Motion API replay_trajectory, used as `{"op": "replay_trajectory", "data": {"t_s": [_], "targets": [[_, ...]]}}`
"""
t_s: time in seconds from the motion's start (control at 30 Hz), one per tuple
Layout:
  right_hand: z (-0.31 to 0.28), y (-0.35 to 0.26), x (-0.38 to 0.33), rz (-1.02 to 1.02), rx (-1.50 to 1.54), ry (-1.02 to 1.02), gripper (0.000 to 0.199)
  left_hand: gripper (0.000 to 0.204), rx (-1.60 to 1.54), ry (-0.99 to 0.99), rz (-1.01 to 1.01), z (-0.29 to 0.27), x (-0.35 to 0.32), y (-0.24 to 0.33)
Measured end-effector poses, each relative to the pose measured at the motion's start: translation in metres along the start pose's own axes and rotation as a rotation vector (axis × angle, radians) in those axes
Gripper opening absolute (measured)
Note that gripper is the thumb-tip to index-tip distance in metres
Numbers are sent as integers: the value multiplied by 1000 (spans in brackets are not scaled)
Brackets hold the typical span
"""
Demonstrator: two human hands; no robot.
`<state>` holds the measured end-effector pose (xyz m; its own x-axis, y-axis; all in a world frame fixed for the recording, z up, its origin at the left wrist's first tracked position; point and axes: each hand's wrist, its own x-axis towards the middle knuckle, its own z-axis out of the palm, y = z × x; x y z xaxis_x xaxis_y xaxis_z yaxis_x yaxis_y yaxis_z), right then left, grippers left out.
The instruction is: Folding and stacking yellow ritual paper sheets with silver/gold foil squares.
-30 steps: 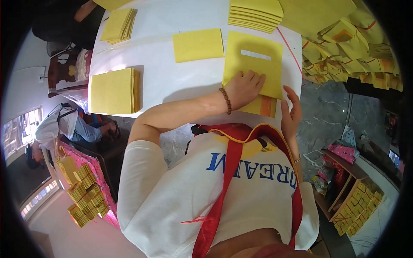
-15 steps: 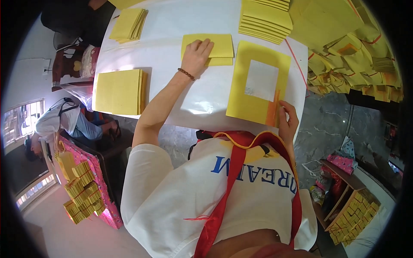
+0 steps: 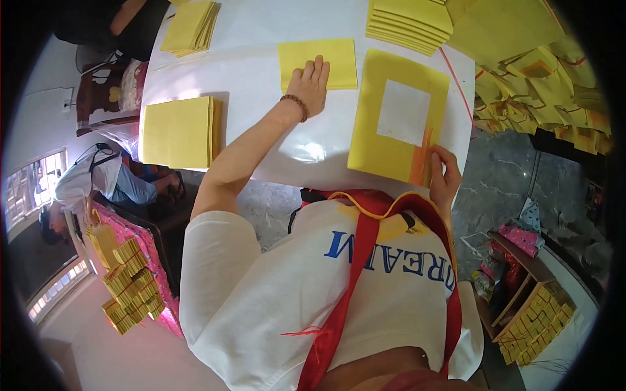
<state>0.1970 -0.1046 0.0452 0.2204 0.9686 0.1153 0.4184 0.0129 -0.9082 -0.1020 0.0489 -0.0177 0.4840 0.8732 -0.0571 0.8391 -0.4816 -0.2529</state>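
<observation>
My left hand (image 3: 309,86) lies flat with outstretched fingers on the near edge of a folded yellow paper sheet (image 3: 319,55) on the white table (image 3: 261,85). To its right rests a stack of yellow paper sheets (image 3: 368,120), with a white rectangle (image 3: 403,112) and an orange patch (image 3: 419,159) on its top face. By that stack's near right corner is my right hand (image 3: 446,176), its fingers bent and apart, with no held thing visible. Whether its fingertips touch the paper is unclear.
Yellow paper piles stand at the table's left (image 3: 179,133), far left (image 3: 189,29) and far right (image 3: 407,26). Many yellow pieces (image 3: 541,85) heap beyond the right edge. A person (image 3: 98,176) bends by bundles (image 3: 134,280) on a pink cloth at left; another's arm (image 3: 126,16) shows far left.
My left hand has slid toward me, from the middle of the folded sheet to its near edge. The step between its layers no longer shows. My right hand stays by the stack's corner.
</observation>
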Motion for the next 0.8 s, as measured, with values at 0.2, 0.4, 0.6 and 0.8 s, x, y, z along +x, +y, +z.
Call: {"op": "replay_trajectory", "data": {"t_s": [0.2, 0.4, 0.6, 0.8], "targets": [[-1, -10, 17, -230, -176, 54, 15, 56, -47, -92, -19, -9, 9, 0], [-3, 7, 21, -172, -113, 0, 15, 65, -363, -98, -29, -41, 11, -19], [-3, 10, 16, -151, -95, 32, 17, 42, -775, 354, 322, -88, -12, 28], [-3, 18, 14, -44, 12, -30, 23, 43, -694, 231, 646, -122, -50, 85]]}}
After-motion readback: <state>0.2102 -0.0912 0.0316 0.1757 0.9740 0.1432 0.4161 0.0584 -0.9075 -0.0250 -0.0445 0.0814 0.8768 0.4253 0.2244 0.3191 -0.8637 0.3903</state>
